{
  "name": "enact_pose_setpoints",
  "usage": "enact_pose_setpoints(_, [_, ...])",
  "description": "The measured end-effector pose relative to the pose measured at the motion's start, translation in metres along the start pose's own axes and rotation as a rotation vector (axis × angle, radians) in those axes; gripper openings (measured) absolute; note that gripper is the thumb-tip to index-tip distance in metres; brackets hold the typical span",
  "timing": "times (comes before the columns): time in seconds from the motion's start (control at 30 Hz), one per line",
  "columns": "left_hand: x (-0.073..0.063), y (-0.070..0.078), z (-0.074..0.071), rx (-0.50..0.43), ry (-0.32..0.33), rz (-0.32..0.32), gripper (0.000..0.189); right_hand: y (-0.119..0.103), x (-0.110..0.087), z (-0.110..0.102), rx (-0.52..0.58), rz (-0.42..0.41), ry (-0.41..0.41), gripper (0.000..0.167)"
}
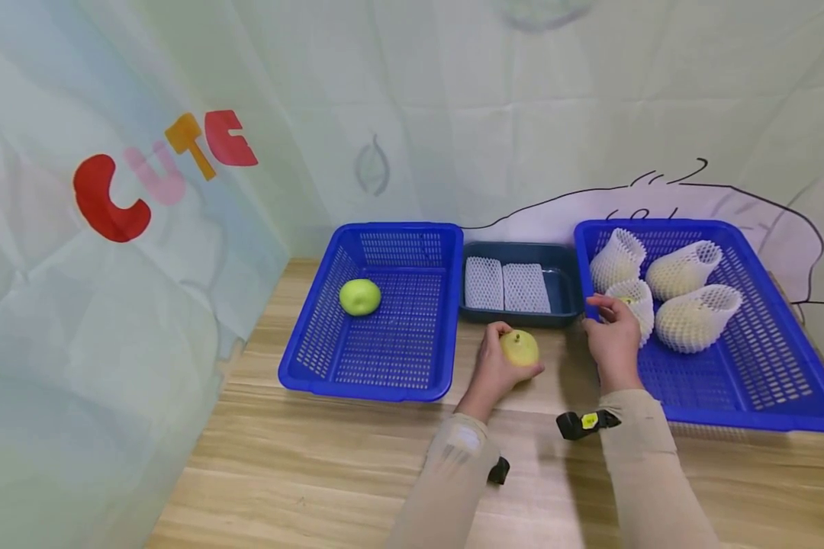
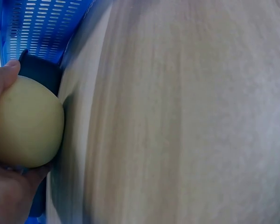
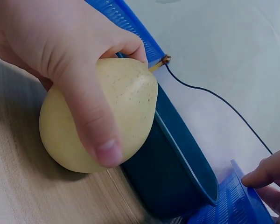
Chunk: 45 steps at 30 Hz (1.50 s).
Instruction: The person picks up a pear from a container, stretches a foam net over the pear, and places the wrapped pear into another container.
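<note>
My left hand (image 1: 497, 371) grips a bare yellow pear (image 1: 519, 348), thumb on the near side and fingers curled round the far side. Its stem shows at the top. This pear sits close over the wooden table, in front of the dark tray (image 3: 172, 186). My right hand (image 1: 614, 339) hovers at the left rim of the right blue basket (image 1: 748, 415), fingertips by the rim, thumb and forefinger apart. Beside it inside the basket is a pear in a white foam net (image 1: 642, 297), partly hidden by the hand.
Several more netted pears (image 1: 696, 316) lie in the right basket. The dark tray holds two piles of flat white foam nets (image 1: 484, 284). The left blue basket (image 1: 367, 393) contains one green-yellow fruit (image 1: 360, 296). A printed cloth (image 1: 412, 137) hangs behind.
</note>
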<state>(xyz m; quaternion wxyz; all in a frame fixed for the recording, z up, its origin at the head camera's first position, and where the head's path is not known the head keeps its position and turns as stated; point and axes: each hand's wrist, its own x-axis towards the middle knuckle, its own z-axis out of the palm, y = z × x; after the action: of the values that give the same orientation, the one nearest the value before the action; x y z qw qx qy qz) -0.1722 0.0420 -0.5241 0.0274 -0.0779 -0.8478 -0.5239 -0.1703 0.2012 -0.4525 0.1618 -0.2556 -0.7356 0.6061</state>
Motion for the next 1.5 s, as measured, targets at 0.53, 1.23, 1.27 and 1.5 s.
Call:
enact_pose_setpoints(0.53, [0.0,0.006,-0.005,0.035,-0.023,-0.086,0.089,-0.003,-0.002,0.002,0.018,0.003,-0.003,0.037])
enact_pose_setpoints(1.23, [0.02,0.055,-0.097,0.451,-0.136,-0.135,0.055,0.003,0.003,-0.001,-0.018,-0.029,-0.004,0.034])
enact_pose_setpoints(1.27, [0.019,0.051,-0.096,0.451,-0.149,-0.146,0.057,0.003,0.003,-0.001,-0.026,-0.023,-0.008,0.034])
enact_pose_setpoints(1.5, [0.015,0.032,-0.096,0.497,-0.102,-0.139,0.056,-0.023,-0.002,-0.003,-0.19,-0.072,-0.126,0.036])
